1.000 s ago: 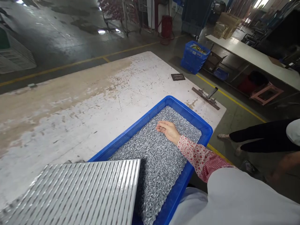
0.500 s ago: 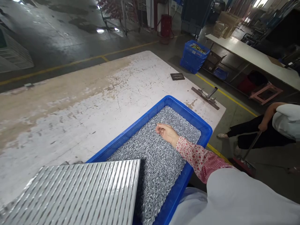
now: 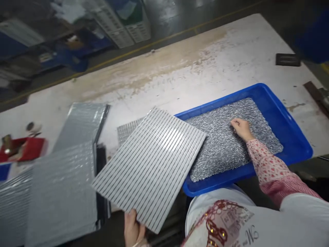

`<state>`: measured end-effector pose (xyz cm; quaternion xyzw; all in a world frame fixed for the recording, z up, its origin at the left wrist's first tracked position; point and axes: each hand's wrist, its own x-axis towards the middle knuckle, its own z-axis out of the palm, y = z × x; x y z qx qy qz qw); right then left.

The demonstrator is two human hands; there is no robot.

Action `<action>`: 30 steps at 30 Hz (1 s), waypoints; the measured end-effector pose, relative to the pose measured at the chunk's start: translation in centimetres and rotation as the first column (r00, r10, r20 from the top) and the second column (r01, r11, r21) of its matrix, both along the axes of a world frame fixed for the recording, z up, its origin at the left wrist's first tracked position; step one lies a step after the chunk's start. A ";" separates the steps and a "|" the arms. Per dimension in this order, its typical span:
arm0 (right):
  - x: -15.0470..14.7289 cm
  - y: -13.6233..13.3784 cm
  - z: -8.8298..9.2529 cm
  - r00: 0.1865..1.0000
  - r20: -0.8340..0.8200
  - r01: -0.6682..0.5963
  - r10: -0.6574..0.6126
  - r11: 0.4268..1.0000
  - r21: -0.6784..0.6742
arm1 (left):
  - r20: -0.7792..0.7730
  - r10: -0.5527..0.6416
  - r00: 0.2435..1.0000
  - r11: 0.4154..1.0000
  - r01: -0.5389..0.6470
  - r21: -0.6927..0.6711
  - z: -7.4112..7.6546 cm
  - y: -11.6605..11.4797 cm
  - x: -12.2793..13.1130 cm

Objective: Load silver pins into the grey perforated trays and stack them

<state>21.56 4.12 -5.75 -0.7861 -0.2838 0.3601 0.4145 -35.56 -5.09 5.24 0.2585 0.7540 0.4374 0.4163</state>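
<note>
My left hand (image 3: pixel 133 227) grips the near edge of a flat, silvery-grey ribbed panel (image 3: pixel 151 164), thumb on its top face. The panel is tilted, and its right corner overlaps the near left part of a blue plastic tray (image 3: pixel 298 137). Small, shiny, slender metal pieces (image 3: pixel 218 137) cover much of the tray's bottom. Over these pieces is my right hand (image 3: pixel 241 128), its fingers curled together. Whatever they may hold is hidden.
Stacks of similar grey panels (image 3: pixel 64 192) lie to the left, and another ribbed sheet (image 3: pixel 128 130) is partly under the held panel. A red container (image 3: pixel 31 149) sits at far left. On the worn white table (image 3: pixel 192 79), a dark block (image 3: pixel 288 59) lies at the far right.
The view has swung left, bringing the panel stacks and my left hand into sight. The ribbed panel shows whole now. My right hand stays over the metal pieces, its fingers more tightly curled.
</note>
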 end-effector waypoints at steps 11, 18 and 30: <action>-13.3 -0.2 2.0 0.913 -0.138 -0.373 0.384 0.922 0.100 | 0.150 0.123 0.981 0.971 -0.151 0.185 0.4 -0.9 -6.1; -21.3 -2.8 3.2 0.937 -0.164 -0.292 0.307 0.950 0.109 | 0.198 0.153 0.968 0.929 -0.209 0.305 1.5 0.3 -15.0; -37.1 -6.0 7.1 0.954 -0.054 -0.289 0.296 0.951 0.111 | 0.256 0.309 0.916 0.862 -0.383 0.330 2.6 2.9 -32.5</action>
